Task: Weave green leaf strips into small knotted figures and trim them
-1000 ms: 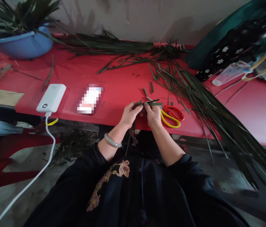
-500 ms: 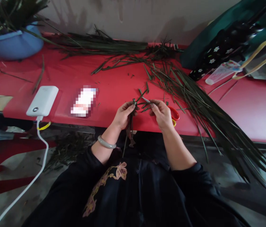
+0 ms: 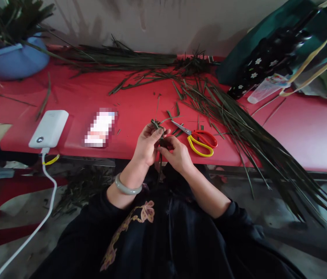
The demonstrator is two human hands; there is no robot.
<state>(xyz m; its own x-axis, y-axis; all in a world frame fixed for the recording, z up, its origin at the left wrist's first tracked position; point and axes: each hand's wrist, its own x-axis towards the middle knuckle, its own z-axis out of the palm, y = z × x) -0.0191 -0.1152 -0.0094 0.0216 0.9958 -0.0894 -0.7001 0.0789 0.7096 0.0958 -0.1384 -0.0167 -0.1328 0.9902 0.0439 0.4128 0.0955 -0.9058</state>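
A small piece of woven green leaf strips (image 3: 156, 124) is pinched between the thumb and fingers of my left hand (image 3: 148, 144), over the table's front edge. My right hand (image 3: 175, 152) is close against it on the right, its fingers closed on the dark strips just below the woven part. Strip ends hang down beneath both hands. Scissors with one red and one yellow handle (image 3: 200, 142) lie on the red table (image 3: 140, 104), right of my right hand, blades pointing up and left. Short leaf scraps (image 3: 177, 109) lie beyond the hands.
Long leaf strips (image 3: 238, 116) spread over the right side and hang past the edge. More leaves (image 3: 128, 58) lie along the wall. A white power bank (image 3: 50, 128) with a cable, a phone (image 3: 100, 128) and a blue basin (image 3: 15, 62) are left; a green bag (image 3: 247, 42) stands right.
My right hand has moved left and down to meet my left hand, leaving the scissors in full view. The woven piece has tilted and shifted slightly left. The whole view has shifted a little.
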